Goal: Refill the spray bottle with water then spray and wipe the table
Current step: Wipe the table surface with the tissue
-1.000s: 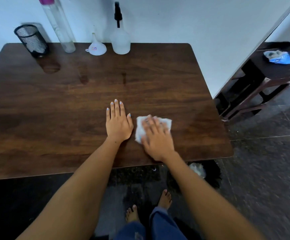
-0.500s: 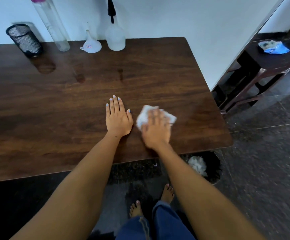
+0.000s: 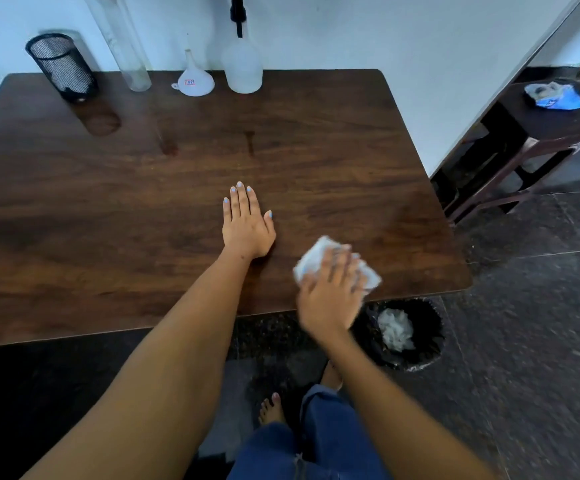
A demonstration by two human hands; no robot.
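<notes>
White tissue (image 3: 311, 261) pressed under flat right hand (image 3: 330, 292); left hand (image 3: 247, 226) flat, fingers straight, on table (image 3: 108, 202).

Spray bottle (image 3: 242, 69) – frosted white, black nozzle on, upright at the desk's far edge against the wall. Desk (image 3: 126, 209) – dark wood grain, rounded corners. White cloth (image 3: 311, 261), crumpled and blurred, lies flat near the desk's front right edge, well apart from the bottle, mostly covered by a hand.
</notes>
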